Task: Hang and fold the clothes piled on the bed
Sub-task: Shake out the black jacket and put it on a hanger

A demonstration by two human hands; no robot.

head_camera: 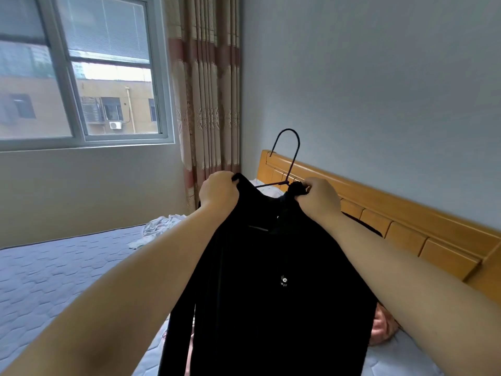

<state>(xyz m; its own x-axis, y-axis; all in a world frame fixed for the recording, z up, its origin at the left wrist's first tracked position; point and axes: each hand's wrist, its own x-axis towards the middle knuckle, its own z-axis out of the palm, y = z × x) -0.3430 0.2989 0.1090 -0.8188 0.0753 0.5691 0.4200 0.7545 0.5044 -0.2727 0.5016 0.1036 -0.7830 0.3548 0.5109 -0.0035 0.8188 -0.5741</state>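
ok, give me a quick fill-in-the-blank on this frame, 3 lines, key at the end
1. Both hands hold up a ____ garment on a hanger.
2. The left hand grips the garment's ____.
3. The wooden ____ stands against the wall behind the right hand.

Missing words: black; shoulder; headboard

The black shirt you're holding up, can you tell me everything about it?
The black shirt is dark, soft-looking cloth with a tiny white logo on its front. It hangs upright in the air above the bed, a long sleeve dangling on the left. A thin dark hanger pokes out of its neck. The left hand grips one shoulder and the right hand pinches the bunched collar.
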